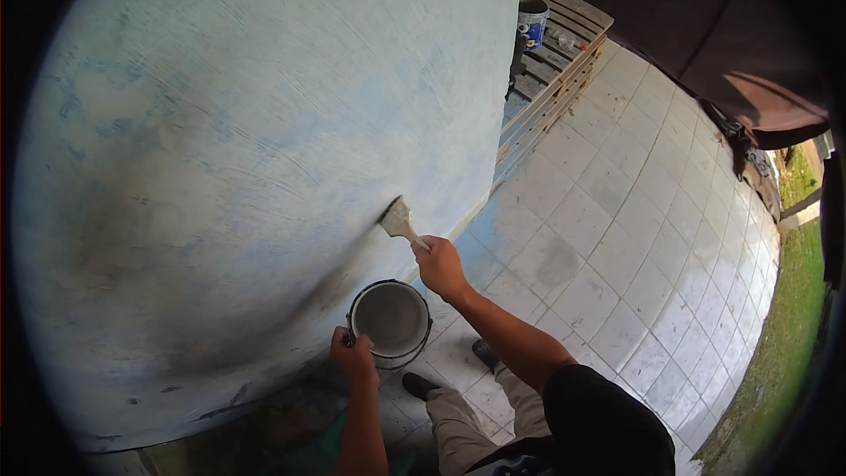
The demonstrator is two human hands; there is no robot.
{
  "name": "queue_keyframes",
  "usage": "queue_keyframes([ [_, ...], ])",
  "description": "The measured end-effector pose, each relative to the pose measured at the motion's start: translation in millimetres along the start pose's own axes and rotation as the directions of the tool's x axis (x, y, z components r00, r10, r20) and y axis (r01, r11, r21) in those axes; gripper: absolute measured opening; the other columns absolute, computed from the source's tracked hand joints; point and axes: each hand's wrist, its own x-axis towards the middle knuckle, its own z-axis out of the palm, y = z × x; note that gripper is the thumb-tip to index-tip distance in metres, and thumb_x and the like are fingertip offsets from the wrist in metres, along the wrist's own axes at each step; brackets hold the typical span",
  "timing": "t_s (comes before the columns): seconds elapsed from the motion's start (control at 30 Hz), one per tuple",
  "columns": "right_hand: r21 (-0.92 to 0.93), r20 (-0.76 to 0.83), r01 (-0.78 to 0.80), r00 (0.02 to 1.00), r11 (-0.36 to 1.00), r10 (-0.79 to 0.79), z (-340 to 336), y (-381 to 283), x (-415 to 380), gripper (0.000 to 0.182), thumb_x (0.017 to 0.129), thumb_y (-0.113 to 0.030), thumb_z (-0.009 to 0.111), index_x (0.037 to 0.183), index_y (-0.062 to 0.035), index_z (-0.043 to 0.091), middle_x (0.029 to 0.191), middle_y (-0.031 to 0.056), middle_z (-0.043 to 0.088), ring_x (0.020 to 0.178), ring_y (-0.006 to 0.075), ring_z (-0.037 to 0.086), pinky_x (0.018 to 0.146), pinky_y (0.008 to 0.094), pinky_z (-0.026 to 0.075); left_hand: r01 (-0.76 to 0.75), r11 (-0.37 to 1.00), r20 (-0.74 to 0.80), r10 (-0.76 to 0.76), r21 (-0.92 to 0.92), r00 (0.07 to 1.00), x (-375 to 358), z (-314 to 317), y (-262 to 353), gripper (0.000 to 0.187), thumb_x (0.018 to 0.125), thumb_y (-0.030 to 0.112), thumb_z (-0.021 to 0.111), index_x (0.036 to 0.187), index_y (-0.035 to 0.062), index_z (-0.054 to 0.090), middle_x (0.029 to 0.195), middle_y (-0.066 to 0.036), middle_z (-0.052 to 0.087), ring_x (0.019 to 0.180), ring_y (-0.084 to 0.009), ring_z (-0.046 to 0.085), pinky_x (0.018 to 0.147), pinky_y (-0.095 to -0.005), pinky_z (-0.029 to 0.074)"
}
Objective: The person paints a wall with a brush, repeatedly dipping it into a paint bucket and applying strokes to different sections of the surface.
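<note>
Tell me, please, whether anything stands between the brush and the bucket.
Nothing visible does: the bucket is uncovered, and the left hand grips it on the side away from the brush, which the right hand holds.

The person wears a plain black sleeve ending near the elbow, beige long trousers with loose, creased legs, and dark, rounded closed-toe shoes, one showing small light specks across its upper; both forearms are uncovered.
</note>
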Motion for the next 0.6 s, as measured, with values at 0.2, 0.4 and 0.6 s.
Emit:
queue_keyframes([
  [0.2, 0.010, -0.076, -0.075, 0.994, 0.997, 0.075, -17.0, 65.4, -1.8, 0.036, 0.096, -0.023, 0.059, 0.073, 0.0047, 0.061, 0.056, 0.0128, 0.053, 0.053, 0.0207, 0.050, 0.056, 0.0428, 0.040, -0.057, 0.998, -0.016, 0.057, -0.028, 0.998, 9.6, -1.4, 8.4, 0.028, 0.067, -0.004, 0.058, 0.073, 0.0084, 0.034, 0.072, 0.003, 0.033, 0.066, -0.0087, 0.033, 0.061, -0.0281, 0.030],
  [0.4, 0.041, -0.104, -0.055, 0.993, 0.998, 0.059, 20.7, 62.7, 39.5, 0.033, 0.093, -0.022, 0.061, 0.074, 0.0040, 0.062, 0.057, 0.0120, 0.053, 0.054, 0.0196, 0.051, 0.056, 0.0418, 0.040, -0.025, 0.999, -0.025, 0.024, -0.040, 0.999, 11.7, -2.1, -4.2, 0.030, 0.066, -0.004, 0.058, 0.073, 0.0087, 0.032, 0.072, 0.003, 0.032, 0.066, -0.0091, 0.032, 0.060, -0.0286, 0.029],
  [0.6, 0.039, -0.113, -0.014, 0.993, 0.999, 0.018, -12.6, 33.8, -20.1, 0.029, 0.091, -0.020, 0.061, 0.078, 0.0058, 0.063, 0.067, 0.0250, 0.061, 0.063, 0.0399, 0.064, 0.062, 0.0474, 0.047, -0.016, 0.999, -0.036, 0.018, 0.043, 0.999, 7.0, -11.0, -1.5, 0.028, 0.066, -0.005, 0.058, 0.073, 0.0083, 0.033, 0.072, 0.003, 0.034, 0.066, -0.0098, 0.033, 0.061, -0.0288, 0.029],
])
